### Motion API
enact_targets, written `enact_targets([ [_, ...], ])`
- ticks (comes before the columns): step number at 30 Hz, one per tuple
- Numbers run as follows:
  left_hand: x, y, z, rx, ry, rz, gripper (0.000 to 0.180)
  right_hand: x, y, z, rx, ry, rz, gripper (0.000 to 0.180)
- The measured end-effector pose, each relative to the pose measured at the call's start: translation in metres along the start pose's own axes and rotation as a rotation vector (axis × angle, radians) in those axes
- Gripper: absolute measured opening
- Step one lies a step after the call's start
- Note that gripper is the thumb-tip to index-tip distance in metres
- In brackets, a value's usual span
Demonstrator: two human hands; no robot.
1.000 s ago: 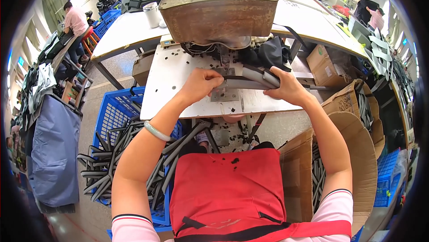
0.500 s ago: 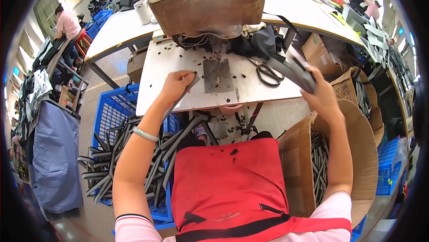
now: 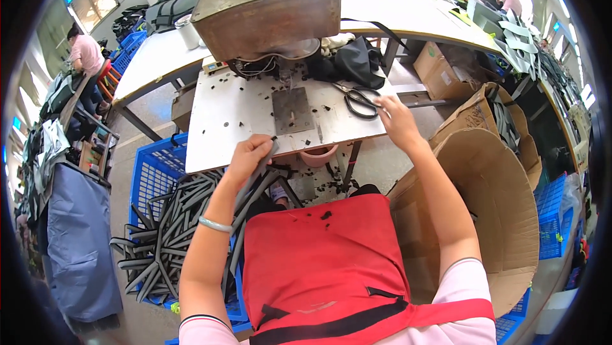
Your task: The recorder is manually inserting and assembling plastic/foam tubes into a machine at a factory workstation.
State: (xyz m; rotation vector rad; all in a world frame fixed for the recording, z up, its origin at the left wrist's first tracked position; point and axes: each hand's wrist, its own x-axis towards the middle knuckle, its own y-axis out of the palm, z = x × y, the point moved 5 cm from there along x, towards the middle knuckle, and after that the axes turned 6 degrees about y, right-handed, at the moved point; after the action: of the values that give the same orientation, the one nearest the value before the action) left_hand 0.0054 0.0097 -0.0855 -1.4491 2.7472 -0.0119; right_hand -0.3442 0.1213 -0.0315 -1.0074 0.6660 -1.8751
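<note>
My left hand [image 3: 250, 155] is closed on a grey padded strip [image 3: 245, 193] just off the front edge of the white sewing table [image 3: 213, 147]. A small black end of the strip pokes out above the fingers, and its length hangs toward the basket. Loosely bent, the fingers of my right hand [image 3: 398, 120] reach the right edge of the black handles of the scissors [image 3: 361, 104]. The scissors lie flat on the table, and I see nothing lifted in that hand. Between the hands is a metal plate [image 3: 292, 118] under the sewing machine [image 3: 268, 16].
A blue basket [image 3: 143, 166] full of grey strips stands at my left. At my right is an open cardboard box [image 3: 503, 217], with another box [image 3: 475, 112] holding strips behind it. Black fabric [image 3: 360, 61] lies beside the machine. Black scraps dot the table. Two people sit farther off.
My right hand has let go of the grey strips it held and moved left to the scissors. My left hand, still on its strip, has come lower and nearer to me. The view has shifted.
</note>
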Motion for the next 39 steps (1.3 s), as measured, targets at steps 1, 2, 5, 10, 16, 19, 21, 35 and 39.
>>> enact_targets([
  [1,-0.006,0.010,-0.004,0.001,0.025,0.021,0.021,0.018,0.013,-0.010,-0.125,-0.043,-0.029,0.034],
  [2,-0.013,0.017,-0.008,0.003,0.047,0.037,0.021,0.033,0.030,-0.023,-0.252,0.085,0.114,0.043],
  [5,-0.040,0.024,-0.011,-0.080,0.018,0.023,0.020,0.058,0.047,-0.018,-0.375,0.267,0.278,0.042],
  [10,-0.065,0.014,0.008,-0.100,0.025,-0.079,0.020,-0.014,0.058,0.055,-0.086,0.155,0.448,0.026],
  [16,-0.069,0.024,0.007,0.002,0.138,-0.089,0.018,-0.157,0.083,0.107,0.444,0.325,0.672,0.073],
  [19,-0.072,0.030,0.008,-0.009,0.114,-0.065,0.017,-0.170,0.090,0.111,0.464,0.341,0.722,0.075],
  [21,-0.074,0.032,0.013,-0.004,0.126,-0.059,0.017,-0.166,0.090,0.117,0.423,0.333,0.749,0.070],
  [35,-0.065,0.022,-0.016,0.086,0.110,-0.080,0.017,-0.074,0.063,0.078,0.351,0.188,0.281,0.026],
  [39,-0.040,0.032,-0.085,0.421,0.428,-0.123,0.014,0.005,0.046,0.031,-0.076,0.012,-0.036,0.037],
])
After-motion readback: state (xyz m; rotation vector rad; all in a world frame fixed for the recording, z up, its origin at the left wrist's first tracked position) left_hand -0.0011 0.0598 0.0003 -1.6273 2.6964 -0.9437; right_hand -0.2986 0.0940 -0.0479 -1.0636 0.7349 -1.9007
